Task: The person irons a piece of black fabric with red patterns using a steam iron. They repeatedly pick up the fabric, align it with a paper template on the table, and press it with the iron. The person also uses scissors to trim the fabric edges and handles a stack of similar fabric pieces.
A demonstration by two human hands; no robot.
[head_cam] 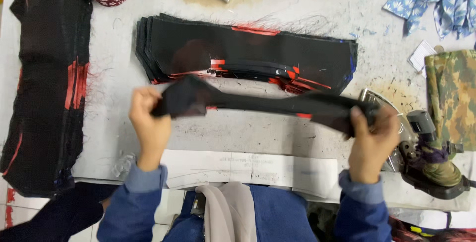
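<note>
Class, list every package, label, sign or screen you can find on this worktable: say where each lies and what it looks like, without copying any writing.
Paper strip: long white band with faint print, along the near table edge, below the black fabric strip stretched between the left hand and right hand.
Small card: white, squarish, faintly lined, at the right beside the camouflage cloth.
No packages, signs or screens show.

blue denim sleeves with lighter cuffs; blue denim front; beige scarf hanging down the chest
</note>
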